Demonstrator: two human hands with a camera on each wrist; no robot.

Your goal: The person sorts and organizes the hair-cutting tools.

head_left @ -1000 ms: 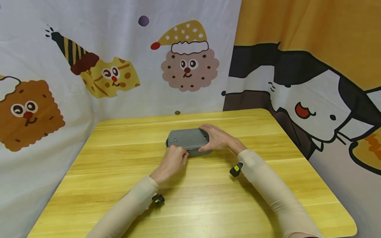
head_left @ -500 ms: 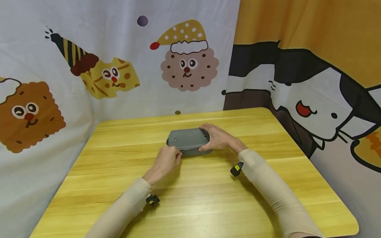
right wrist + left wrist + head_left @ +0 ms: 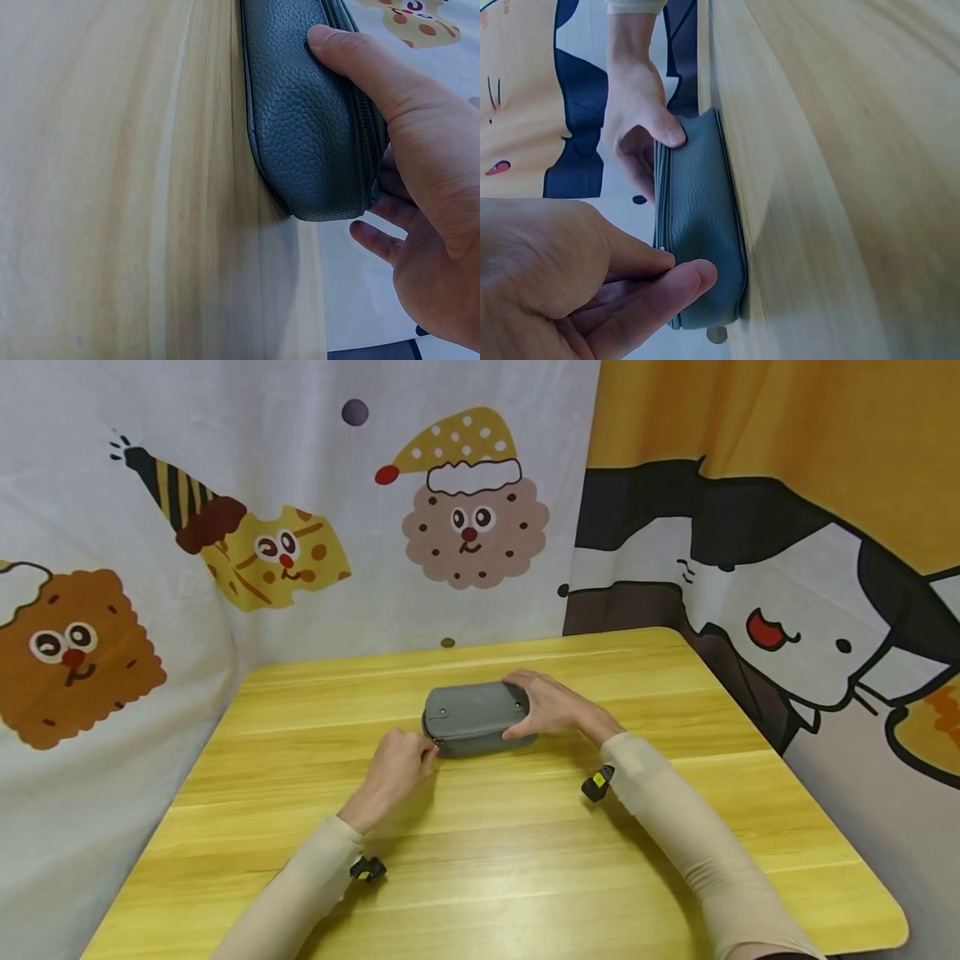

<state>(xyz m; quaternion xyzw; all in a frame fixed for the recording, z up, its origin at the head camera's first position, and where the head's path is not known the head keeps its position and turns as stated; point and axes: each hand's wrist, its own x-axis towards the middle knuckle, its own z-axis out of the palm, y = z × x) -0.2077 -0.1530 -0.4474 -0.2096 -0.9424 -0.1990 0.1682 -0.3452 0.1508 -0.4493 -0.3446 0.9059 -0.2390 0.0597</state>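
Observation:
A grey leather-like zip pouch (image 3: 476, 710) with two small studs on top lies on the wooden table. My left hand (image 3: 393, 770) is at its front left corner, thumb and finger pinching the zipper pull (image 3: 662, 250), which is mostly hidden by the fingertips. At the other end, my right hand (image 3: 551, 703) grips the pouch, thumb on the front side and fingers behind. The right wrist view shows the zipper (image 3: 364, 112) running along the pouch's upper edge beside that thumb. Along the right end the zipper teeth look closed.
The light wooden table (image 3: 600, 860) extends around the pouch on all sides. Behind it hangs a white cloth (image 3: 300, 435) with cartoon biscuits and cheese. A cartoon-printed orange and white curtain (image 3: 787, 427) stands along the right side. Each sleeve carries a small black wrist camera (image 3: 597, 783).
My left hand has slid left along the pouch's front edge with the zipper pull, from near the middle to the left corner. My right hand keeps its grip in place.

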